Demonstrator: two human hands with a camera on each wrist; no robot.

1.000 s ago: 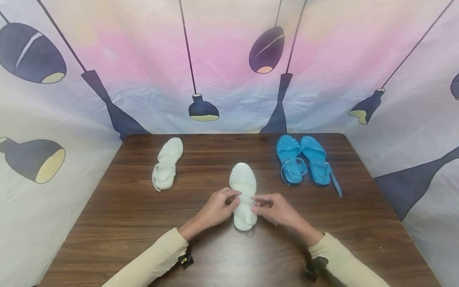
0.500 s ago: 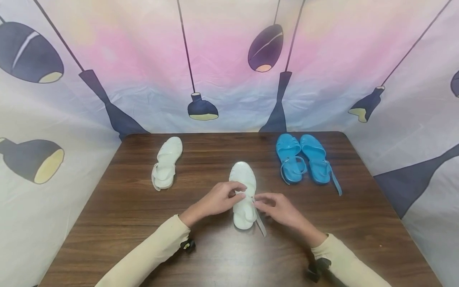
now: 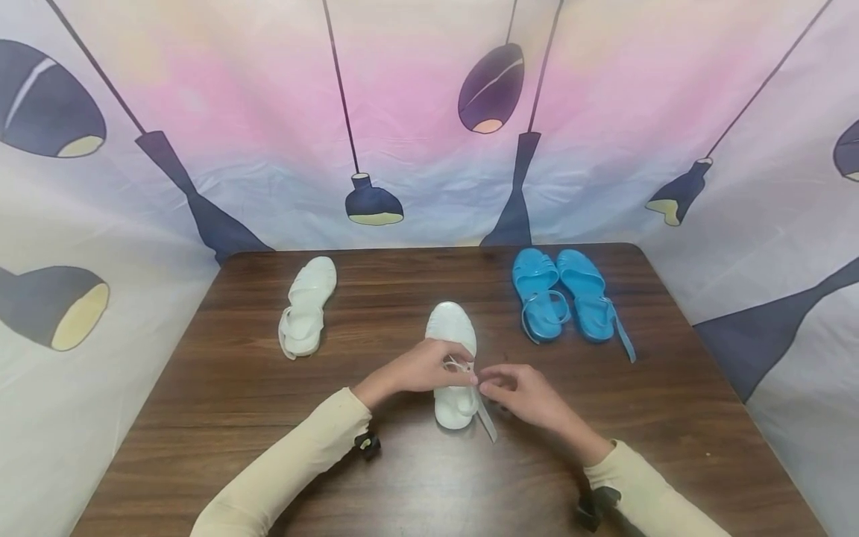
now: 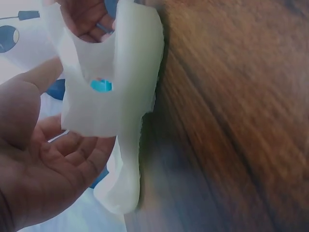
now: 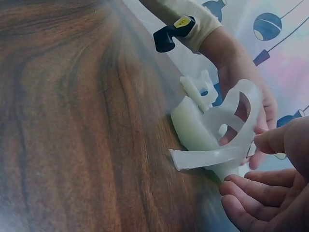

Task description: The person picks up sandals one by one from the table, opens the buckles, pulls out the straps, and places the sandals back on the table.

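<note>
A white jelly sandal (image 3: 451,322) lies toe-away in the middle of the table. My left hand (image 3: 424,365) reaches across it from the left, its curled thumb and fingers holding the ankle strap by the buckle side. From the right, my right hand (image 3: 529,392) pinches at the same strap near the buckle with thumb and forefinger. The strap's loose end (image 5: 198,160) sticks out toward the table in the right wrist view. Past the left thumb, the left wrist view shows the sandal's pale side (image 4: 140,58) close up. The buckle is mostly hidden by fingers.
Another white sandal (image 3: 309,306) lies at the back left. Two blue sandals stand side by side at the back right, the left one (image 3: 535,268) touching the other (image 3: 582,277). A cloth backdrop (image 3: 268,104) printed with lamps surrounds the brown wooden table (image 3: 376,477).
The left hand has moved right across the white sandal to the buckle side. The strap's end has come out from under the right hand and hangs loose at the sandal's right.
</note>
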